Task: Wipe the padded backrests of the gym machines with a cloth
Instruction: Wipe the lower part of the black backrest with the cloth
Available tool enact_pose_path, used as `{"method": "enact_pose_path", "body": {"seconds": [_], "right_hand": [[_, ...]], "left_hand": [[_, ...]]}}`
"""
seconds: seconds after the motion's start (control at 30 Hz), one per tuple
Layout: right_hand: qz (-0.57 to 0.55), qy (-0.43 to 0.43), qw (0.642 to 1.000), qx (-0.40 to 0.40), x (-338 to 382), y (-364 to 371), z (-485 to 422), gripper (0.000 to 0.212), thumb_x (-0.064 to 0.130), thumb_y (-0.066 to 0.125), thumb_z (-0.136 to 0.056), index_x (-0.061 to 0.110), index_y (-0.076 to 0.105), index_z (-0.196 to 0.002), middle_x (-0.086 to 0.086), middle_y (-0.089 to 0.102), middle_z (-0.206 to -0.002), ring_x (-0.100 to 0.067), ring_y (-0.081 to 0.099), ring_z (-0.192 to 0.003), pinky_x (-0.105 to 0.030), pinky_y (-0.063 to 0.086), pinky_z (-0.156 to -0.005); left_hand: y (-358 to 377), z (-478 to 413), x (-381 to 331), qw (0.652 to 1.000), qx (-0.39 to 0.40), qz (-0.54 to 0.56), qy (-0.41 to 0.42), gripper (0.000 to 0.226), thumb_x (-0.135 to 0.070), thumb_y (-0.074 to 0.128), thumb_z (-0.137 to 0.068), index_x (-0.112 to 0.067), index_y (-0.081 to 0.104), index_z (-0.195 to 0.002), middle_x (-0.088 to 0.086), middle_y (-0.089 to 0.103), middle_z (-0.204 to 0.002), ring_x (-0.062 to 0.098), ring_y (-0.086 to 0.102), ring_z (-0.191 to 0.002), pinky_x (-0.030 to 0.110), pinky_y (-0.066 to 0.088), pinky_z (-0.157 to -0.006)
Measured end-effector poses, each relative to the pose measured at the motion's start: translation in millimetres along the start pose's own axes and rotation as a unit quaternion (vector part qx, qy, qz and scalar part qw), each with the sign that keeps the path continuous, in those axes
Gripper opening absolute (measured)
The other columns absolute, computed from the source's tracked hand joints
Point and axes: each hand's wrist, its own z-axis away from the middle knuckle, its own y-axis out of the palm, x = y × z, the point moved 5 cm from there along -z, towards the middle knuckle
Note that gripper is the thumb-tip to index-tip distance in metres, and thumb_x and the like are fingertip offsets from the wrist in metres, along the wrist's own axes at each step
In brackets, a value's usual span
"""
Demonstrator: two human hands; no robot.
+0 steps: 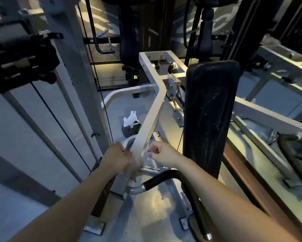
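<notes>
A pale, crumpled cloth (135,165), soft and blurred, is gripped in the curled left hand (117,158). The right hand (161,152) is held just beside it with fingers curled; whether an edge of the cloth is pinched there cannot be told. Both hands are placed at a flat, white-painted steel arm (152,117), with a curved black foam-sleeved handle (162,177) just below. To the right of the right hand stands the padded backrest (209,110): tall, black, round-cornered, its vinyl marked with wet streaks and droplets. It is judged to be wetted or partly wiped, not finished; the cloth is not on it. Darker pads beyond appear to be left.
</notes>
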Motion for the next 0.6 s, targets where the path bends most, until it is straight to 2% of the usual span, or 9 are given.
{"method": "enact_pose_path", "body": {"seconds": [0.03,0.1,0.17,0.23,0.3,0.4,0.47,0.53,0.6], "right_hand": [[0.002,-0.012,1.0,-0.001,1.8,7.0,-5.3,0.008,0.019,0.061,-0.094,0.02,0.064,-0.101,0.004,0.06,-0.092,-0.015,0.057,-0.084,-0.028,0.047,-0.077],[0.008,-0.026,1.0,-0.002,5.7,17.7,-15.3,0.011,0.015,0.058,-0.094,0.023,0.063,-0.101,0.003,0.058,-0.093,-0.011,0.055,-0.08,-0.016,0.041,-0.067],[0.006,-0.028,1.0,0.006,10.1,29.7,-23.1,0.016,0.013,0.061,-0.093,0.026,0.063,-0.103,0.007,0.056,-0.093,-0.004,0.054,-0.079,-0.008,0.037,-0.063],[0.028,-0.045,0.999,0.012,11.4,38.5,-29.9,0.022,0.013,0.066,-0.091,0.027,0.066,-0.108,0.01,0.055,-0.098,-0.006,0.055,-0.084,-0.012,0.04,-0.071],[0.045,-0.065,0.997,0.021,11.1,47.3,-34.7,0.021,0.009,0.067,-0.089,0.024,0.069,-0.105,0.01,0.052,-0.1,-0.009,0.054,-0.091,-0.019,0.04,-0.078],[0.028,-0.073,0.997,0.003,10.3,48.6,-37.3,0.012,0.011,0.068,-0.089,0.022,0.066,-0.089,0.01,0.051,-0.095,-0.008,0.052,-0.086,-0.023,0.039,-0.075],[0.013,-0.071,0.997,-0.028,8.4,42.2,-36.1,0.007,0.015,0.068,-0.091,0.021,0.065,-0.089,0.008,0.054,-0.094,-0.006,0.052,-0.083,-0.021,0.039,-0.071],[-0.035,-0.054,0.996,-0.064,5.4,29.9,-29.7,0.004,0.019,0.067,-0.092,0.02,0.063,-0.09,0.004,0.054,-0.096,-0.01,0.055,-0.081,-0.019,0.041,-0.068],[-0.105,-0.029,0.99,-0.093,0.5,14.4,-17.6,0.008,0.021,0.069,-0.091,0.019,0.061,-0.09,0.004,0.052,-0.103,-0.011,0.057,-0.088,-0.018,0.047,-0.076]], "left_hand": [[4.3,2.5,5.2,1.0,0.008,-0.007,-0.007,0.033,-0.042,0.062,-0.092,-0.012,0.053,-0.082,0.002,0.059,-0.074,0.018,0.06,-0.067,0.026,0.035,-0.05],[11.0,6.6,14.5,0.999,0.02,-0.029,-0.022,0.039,-0.049,0.058,-0.093,-0.011,0.057,-0.084,0.003,0.062,-0.072,0.021,0.062,-0.068,0.026,0.04,-0.051],[18.9,13.5,19.9,0.996,0.07,-0.054,-0.021,0.034,-0.043,0.053,-0.098,-0.014,0.061,-0.081,0.002,0.063,-0.072,0.018,0.062,-0.067,0.025,0.047,-0.056],[17.8,14.3,22.5,0.996,0.076,-0.039,0.002,0.029,-0.03,0.055,-0.1,-0.021,0.058,-0.072,-0.005,0.06,-0.069,0.006,0.057,-0.062,0.012,0.041,-0.051],[13.0,10.7,26.9,0.999,0.048,-0.005,0.022,0.026,-0.021,0.059,-0.099,-0.025,0.057,-0.073,-0.01,0.058,-0.072,-0.002,0.052,-0.063,0.008,0.039,-0.049],[5.1,2.5,26.2,0.997,0.012,0.038,0.063,0.011,-0.018,0.06,-0.099,-0.018,0.065,-0.089,-0.005,0.064,-0.079,0.002,0.053,-0.066,0.007,0.039,-0.054],[2.1,-3.2,19.6,0.994,0.011,0.068,0.088,0.008,-0.016,0.058,-0.099,-0.019,0.065,-0.097,-0.003,0.066,-0.08,0.005,0.058,-0.068,0.012,0.04,-0.055],[0.1,-7.4,7.5,0.991,0.021,0.095,0.095,0.01,-0.014,0.054,-0.099,-0.02,0.062,-0.096,-0.003,0.065,-0.076,0.004,0.059,-0.065,0.012,0.04,-0.053],[2.4,-8.0,-11.1,0.985,0.043,0.131,0.106,0.013,-0.015,0.051,-0.1,-0.022,0.06,-0.094,-0.003,0.065,-0.078,0.0,0.059,-0.069,0.009,0.042,-0.055]]}}
